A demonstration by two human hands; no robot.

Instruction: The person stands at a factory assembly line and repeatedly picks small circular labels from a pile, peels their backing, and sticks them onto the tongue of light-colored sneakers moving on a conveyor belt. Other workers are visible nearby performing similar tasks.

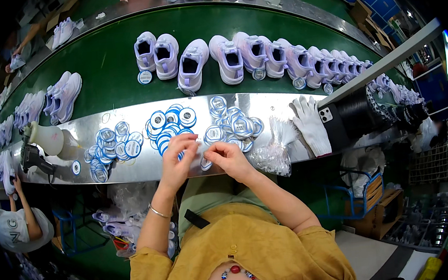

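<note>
At the near edge of the metal bench, my right hand [227, 158] is pinched shut on a small round tag [205, 164], white with a blue rim, which shows just below its fingertips. Close beside it, my left hand [177, 160] has thumb and fingers bent but apart, over the edge of the middle pile of round tags [166, 127]. Its fingertips face those of the right hand; any thin string between them is too fine to see. More round tags lie in a left pile [110, 148] and a right pile [237, 124].
Pale lilac sneakers [193, 66] stand in a row on the green belt [107, 54] beyond. Right of the tags lie a bundle of clear plastic fasteners [274, 149], white gloves [311, 125] and a phone [329, 124]. A tagging gun [33, 157] is at left. Another person [21, 227] works lower left.
</note>
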